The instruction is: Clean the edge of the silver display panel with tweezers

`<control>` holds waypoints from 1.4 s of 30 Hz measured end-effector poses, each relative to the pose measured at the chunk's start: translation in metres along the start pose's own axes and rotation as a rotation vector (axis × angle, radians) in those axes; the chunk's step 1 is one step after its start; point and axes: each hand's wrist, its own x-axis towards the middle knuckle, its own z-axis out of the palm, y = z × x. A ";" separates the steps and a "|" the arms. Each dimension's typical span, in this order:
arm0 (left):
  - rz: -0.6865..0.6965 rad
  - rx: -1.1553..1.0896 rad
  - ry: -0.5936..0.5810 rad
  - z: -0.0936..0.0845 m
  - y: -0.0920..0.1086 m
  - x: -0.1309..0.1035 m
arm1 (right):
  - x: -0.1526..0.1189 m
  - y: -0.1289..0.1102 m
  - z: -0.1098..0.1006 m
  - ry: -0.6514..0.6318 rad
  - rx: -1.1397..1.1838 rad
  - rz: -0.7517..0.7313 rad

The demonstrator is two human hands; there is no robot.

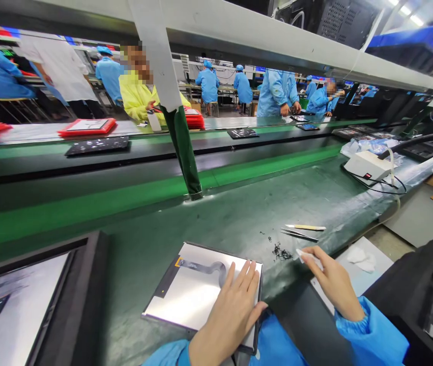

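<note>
A display panel (197,295) with a silvery back and a dark ribbon cable lies on the green bench in front of me. My left hand (235,300) rests flat on its right part, fingers stretched out, covering some of the cable. To the right, my right hand (330,279) pinches a small white wipe (310,259). Just left of that wipe is a scatter of small black scraps (281,252). Metal tweezers (299,235) and a thin pale-handled tool (305,227) lie beyond my right hand.
At the left a black foam tray (94,284) holds another panel. A crumpled white wipe (363,259) lies on a white board at the right, beside more black foam (403,269). A post (181,147) rises behind the bench; a conveyor (155,147) and co-workers are beyond.
</note>
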 end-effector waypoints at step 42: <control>-0.063 0.004 0.054 -0.013 0.026 -0.049 | -0.032 -0.007 0.019 0.013 0.289 -0.109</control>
